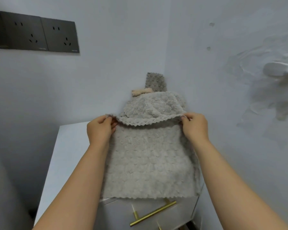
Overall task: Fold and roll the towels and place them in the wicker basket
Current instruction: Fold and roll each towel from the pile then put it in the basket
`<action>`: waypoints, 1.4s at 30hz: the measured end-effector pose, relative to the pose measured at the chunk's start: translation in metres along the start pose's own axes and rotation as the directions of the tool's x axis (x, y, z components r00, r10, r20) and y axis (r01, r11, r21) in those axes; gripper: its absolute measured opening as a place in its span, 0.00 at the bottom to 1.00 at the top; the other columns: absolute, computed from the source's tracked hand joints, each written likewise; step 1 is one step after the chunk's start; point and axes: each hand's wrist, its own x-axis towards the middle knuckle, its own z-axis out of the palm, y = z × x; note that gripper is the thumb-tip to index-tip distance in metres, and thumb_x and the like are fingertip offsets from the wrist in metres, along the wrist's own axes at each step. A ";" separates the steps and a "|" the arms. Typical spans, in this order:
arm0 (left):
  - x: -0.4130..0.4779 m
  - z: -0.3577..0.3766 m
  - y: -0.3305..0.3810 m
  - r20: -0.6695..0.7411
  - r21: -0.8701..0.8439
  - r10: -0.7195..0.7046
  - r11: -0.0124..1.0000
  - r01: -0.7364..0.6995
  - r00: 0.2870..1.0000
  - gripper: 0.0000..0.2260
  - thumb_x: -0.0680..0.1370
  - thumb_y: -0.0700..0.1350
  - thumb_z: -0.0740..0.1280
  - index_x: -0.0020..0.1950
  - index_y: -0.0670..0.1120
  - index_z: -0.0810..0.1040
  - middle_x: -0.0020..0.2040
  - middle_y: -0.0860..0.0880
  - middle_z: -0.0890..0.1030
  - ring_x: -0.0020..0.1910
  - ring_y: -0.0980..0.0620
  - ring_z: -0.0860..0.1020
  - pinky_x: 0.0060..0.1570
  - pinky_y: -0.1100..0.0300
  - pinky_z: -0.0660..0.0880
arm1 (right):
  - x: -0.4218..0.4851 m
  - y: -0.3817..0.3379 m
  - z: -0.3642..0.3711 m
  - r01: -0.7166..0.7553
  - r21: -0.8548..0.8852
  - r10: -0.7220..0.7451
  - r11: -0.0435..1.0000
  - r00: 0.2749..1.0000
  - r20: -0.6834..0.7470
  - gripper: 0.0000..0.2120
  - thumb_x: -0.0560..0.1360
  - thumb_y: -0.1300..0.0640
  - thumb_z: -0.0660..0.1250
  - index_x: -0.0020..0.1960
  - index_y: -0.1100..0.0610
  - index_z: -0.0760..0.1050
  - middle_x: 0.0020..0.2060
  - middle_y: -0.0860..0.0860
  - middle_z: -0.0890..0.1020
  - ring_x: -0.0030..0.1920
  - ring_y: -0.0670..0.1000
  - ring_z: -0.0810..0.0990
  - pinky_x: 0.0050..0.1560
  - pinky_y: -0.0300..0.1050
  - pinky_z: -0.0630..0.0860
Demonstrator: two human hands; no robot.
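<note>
A grey fluffy towel (148, 163) lies spread on the white cabinet top (70, 146), its near edge hanging over the front. My left hand (101, 128) pinches the left corner of the towel's scalloped far edge. My right hand (195, 126) pinches the right corner. That edge is lifted and folded toward me, and the plain underside bulges behind it. Behind the towel, in the wall corner, a darker grey cloth (155, 82) stands up, with a small beige cloth (141, 92) beside it. No wicker basket is in view.
The cabinet sits in a corner between two pale walls. Dark wall sockets (35, 34) are at the upper left. A white fixture (279, 71) sticks out of the right wall. A brass drawer handle (153, 214) shows below the towel's near edge.
</note>
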 end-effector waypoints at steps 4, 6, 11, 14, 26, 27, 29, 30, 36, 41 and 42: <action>-0.007 0.002 0.001 0.033 -0.140 -0.008 0.990 0.013 0.999 0.06 0.80 0.39 0.62 0.51 0.44 0.79 0.50 0.46 0.82 0.49 0.53 0.82 0.51 0.59 0.78 | -0.005 -0.001 -0.003 0.041 0.002 -0.041 0.999 0.991 -0.124 0.11 0.76 0.60 0.64 0.39 0.65 0.79 0.35 0.61 0.81 0.40 0.60 0.78 0.38 0.49 0.70; -0.008 -0.001 0.004 0.062 -0.208 -0.042 0.977 0.054 0.997 0.08 0.81 0.40 0.61 0.56 0.42 0.78 0.51 0.45 0.82 0.51 0.51 0.81 0.54 0.58 0.77 | -0.005 -0.002 -0.010 -0.011 -0.012 0.009 1.000 0.993 -0.117 0.13 0.76 0.58 0.65 0.36 0.63 0.78 0.30 0.60 0.80 0.35 0.57 0.79 0.37 0.48 0.72; -0.016 -0.023 0.013 0.169 -0.159 -0.161 0.969 0.188 0.972 0.05 0.81 0.41 0.62 0.48 0.42 0.75 0.32 0.47 0.82 0.37 0.51 0.82 0.41 0.60 0.80 | -0.004 -0.010 -0.027 -0.214 0.287 0.195 0.934 0.976 0.092 0.14 0.77 0.60 0.65 0.33 0.58 0.75 0.18 0.50 0.77 0.25 0.52 0.80 0.26 0.40 0.73; -0.023 -0.035 0.023 0.205 -0.058 -0.191 0.977 0.206 0.960 0.06 0.80 0.40 0.61 0.44 0.42 0.74 0.35 0.45 0.82 0.36 0.50 0.83 0.39 0.60 0.80 | -0.008 -0.016 -0.042 -0.245 0.355 0.207 0.902 0.968 0.142 0.12 0.78 0.62 0.64 0.35 0.60 0.73 0.23 0.52 0.77 0.28 0.54 0.82 0.26 0.43 0.75; -0.041 -0.070 0.057 0.385 0.417 -0.288 0.902 0.113 0.877 0.06 0.76 0.43 0.69 0.42 0.41 0.78 0.41 0.44 0.80 0.35 0.50 0.82 0.36 0.62 0.81 | -0.064 -0.024 -0.090 -0.329 0.331 0.174 0.885 0.891 0.420 0.10 0.75 0.64 0.67 0.35 0.62 0.75 0.32 0.56 0.77 0.33 0.51 0.77 0.30 0.41 0.76; -0.041 -0.073 0.058 0.427 0.483 -0.309 0.872 0.075 0.850 0.03 0.76 0.40 0.70 0.44 0.41 0.79 0.41 0.44 0.81 0.37 0.50 0.82 0.37 0.62 0.81 | -0.069 -0.021 -0.092 -0.328 0.293 0.176 0.898 0.879 0.444 0.09 0.75 0.65 0.67 0.35 0.63 0.75 0.32 0.56 0.77 0.33 0.52 0.76 0.29 0.40 0.76; -0.041 -0.078 0.060 0.476 0.592 -0.337 0.806 -0.013 0.812 0.01 0.75 0.36 0.70 0.45 0.41 0.80 0.40 0.45 0.81 0.38 0.49 0.80 0.40 0.61 0.81 | -0.075 -0.015 -0.098 -0.290 0.169 0.174 0.942 0.852 0.494 0.06 0.74 0.65 0.67 0.38 0.64 0.77 0.33 0.55 0.78 0.35 0.51 0.76 0.31 0.41 0.76; -0.041 -0.080 0.059 0.485 0.642 -0.351 0.765 -0.053 0.801 0.02 0.75 0.35 0.70 0.45 0.42 0.80 0.39 0.45 0.81 0.36 0.50 0.80 0.40 0.60 0.81 | -0.077 -0.014 -0.099 -0.259 0.091 0.175 0.962 0.834 0.523 0.05 0.73 0.65 0.68 0.38 0.63 0.77 0.33 0.53 0.78 0.36 0.50 0.76 0.34 0.41 0.76; -0.046 -0.081 0.058 0.519 0.801 -0.462 0.556 -0.220 0.719 0.04 0.74 0.34 0.69 0.47 0.41 0.81 0.36 0.47 0.82 0.36 0.52 0.83 0.40 0.60 0.80 | -0.083 -0.009 -0.102 -0.078 -0.247 0.225 0.966 0.724 0.652 0.03 0.70 0.62 0.73 0.39 0.60 0.79 0.37 0.53 0.79 0.40 0.50 0.74 0.36 0.41 0.73; -0.046 -0.080 0.067 0.605 0.701 -0.441 0.690 -0.180 0.663 0.05 0.75 0.32 0.68 0.45 0.40 0.81 0.30 0.51 0.80 0.35 0.52 0.81 0.37 0.63 0.79 | -0.081 -0.010 -0.104 -0.041 -0.341 0.271 0.939 0.700 0.661 0.08 0.69 0.63 0.74 0.35 0.56 0.77 0.32 0.51 0.75 0.31 0.48 0.69 0.29 0.37 0.66; -0.047 -0.082 0.067 0.618 0.702 -0.461 0.688 -0.183 0.637 0.05 0.75 0.32 0.68 0.45 0.40 0.81 0.30 0.51 0.79 0.35 0.53 0.82 0.36 0.63 0.79 | -0.081 -0.009 -0.104 -0.041 -0.360 0.286 0.932 0.692 0.662 0.09 0.69 0.63 0.74 0.34 0.56 0.77 0.31 0.51 0.74 0.31 0.48 0.68 0.29 0.37 0.66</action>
